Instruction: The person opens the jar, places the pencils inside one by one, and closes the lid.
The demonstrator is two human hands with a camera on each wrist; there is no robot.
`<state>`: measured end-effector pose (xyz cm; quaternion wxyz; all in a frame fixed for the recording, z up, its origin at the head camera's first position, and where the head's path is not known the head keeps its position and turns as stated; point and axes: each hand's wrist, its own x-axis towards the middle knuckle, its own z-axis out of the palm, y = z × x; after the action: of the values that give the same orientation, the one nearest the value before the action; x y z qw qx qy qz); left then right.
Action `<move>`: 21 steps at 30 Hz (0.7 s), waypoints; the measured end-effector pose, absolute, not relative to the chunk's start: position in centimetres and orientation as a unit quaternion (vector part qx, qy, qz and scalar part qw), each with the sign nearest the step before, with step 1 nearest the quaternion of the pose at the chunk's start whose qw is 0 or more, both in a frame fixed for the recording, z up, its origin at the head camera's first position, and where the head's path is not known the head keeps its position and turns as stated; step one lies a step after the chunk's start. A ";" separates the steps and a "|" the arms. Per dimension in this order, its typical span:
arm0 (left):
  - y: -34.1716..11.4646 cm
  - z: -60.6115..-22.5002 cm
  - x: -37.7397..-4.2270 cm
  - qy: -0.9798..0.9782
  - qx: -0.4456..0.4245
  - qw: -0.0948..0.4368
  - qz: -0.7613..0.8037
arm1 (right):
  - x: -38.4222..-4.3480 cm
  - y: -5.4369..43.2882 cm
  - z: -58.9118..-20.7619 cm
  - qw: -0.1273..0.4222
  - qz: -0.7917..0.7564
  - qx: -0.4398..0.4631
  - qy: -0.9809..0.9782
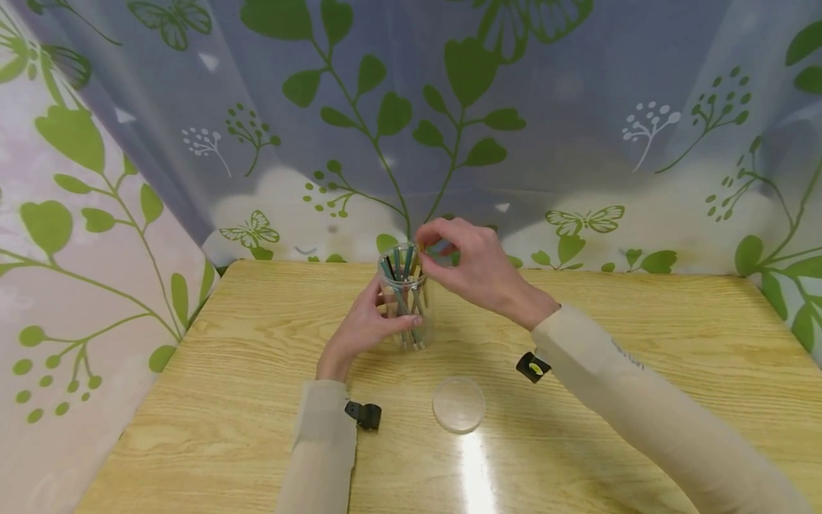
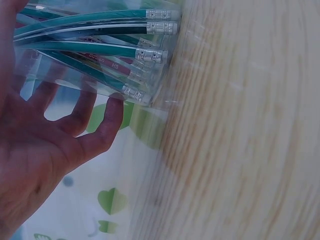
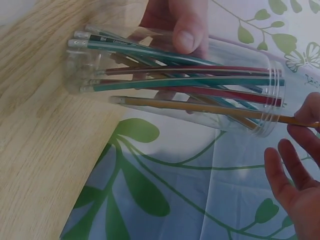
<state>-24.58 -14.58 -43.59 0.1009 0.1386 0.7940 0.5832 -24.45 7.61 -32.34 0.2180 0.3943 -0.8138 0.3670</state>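
Note:
A clear plastic jar (image 1: 406, 314) stands upright on the table, holding several pencils (image 3: 185, 82) in green, dark red and yellow, eraser ends down. My left hand (image 1: 367, 321) grips the jar round its side, thumb across the front. At the rim, my right hand (image 1: 478, 264) pinches the upper end of a yellow pencil (image 3: 200, 108) between thumb and forefinger. Most of that pencil's length is still inside the jar, its eraser end above the jar's bottom. In the right wrist view the other fingers (image 3: 286, 172) of this hand are spread away from the jar.
A round clear lid (image 1: 459, 405) lies flat on the wood-grain table (image 1: 225, 371), in front of the jar. Behind the table hangs a curtain (image 1: 565, 143) printed with leaves and butterflies, close to the jar. Another printed curtain (image 1: 96, 250) hangs at the left.

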 end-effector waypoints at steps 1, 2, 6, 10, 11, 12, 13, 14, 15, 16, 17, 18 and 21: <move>-14.6 -43.6 -24.6 0.794 0.140 0.100 0.583 | -24.5 7.6 -32.4 0.218 0.362 0.395 -0.816; -14.6 -43.6 -24.6 0.794 0.141 0.099 0.583 | -24.5 7.6 -32.5 0.218 0.356 0.396 -0.818; -14.6 -43.6 -24.6 0.796 0.138 0.102 0.580 | -24.6 7.8 -32.8 0.218 0.332 0.406 -0.823; -14.7 -43.6 -24.7 0.798 0.127 0.113 0.578 | -24.7 7.9 -33.1 0.224 0.309 0.418 -0.824; -14.6 -43.7 -24.7 0.798 0.125 0.116 0.578 | -24.8 7.9 -33.1 0.226 0.306 0.420 -0.824; -14.6 -43.7 -24.7 0.798 0.124 0.117 0.578 | -24.8 8.0 -33.1 0.227 0.304 0.421 -0.824; -14.6 -43.7 -24.8 0.799 0.123 0.118 0.577 | -24.8 7.9 -33.1 0.228 0.302 0.422 -0.824; -14.6 -43.6 -24.8 0.800 0.122 0.118 0.576 | -24.8 7.9 -33.1 0.228 0.301 0.422 -0.824; -14.6 -43.6 -24.7 0.801 0.122 0.118 0.574 | -24.8 7.9 -33.1 0.228 0.300 0.422 -0.825; -14.6 -43.7 -24.7 0.802 0.123 0.115 0.573 | -24.8 7.9 -33.1 0.228 0.298 0.422 -0.825; -14.6 -43.6 -24.7 0.803 0.125 0.113 0.572 | -24.8 7.9 -33.0 0.228 0.296 0.422 -0.826; -14.6 -43.7 -24.7 0.804 0.126 0.111 0.571 | -24.8 7.9 -33.0 0.228 0.294 0.422 -0.827; -14.7 -43.7 -24.7 0.803 0.128 0.108 0.572 | -24.7 7.9 -32.9 0.227 0.289 0.425 -0.827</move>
<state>-24.67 -14.66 -43.73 0.1081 0.1281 0.8027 0.5723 -24.72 7.93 -32.90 0.2271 0.4254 -0.8269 0.2894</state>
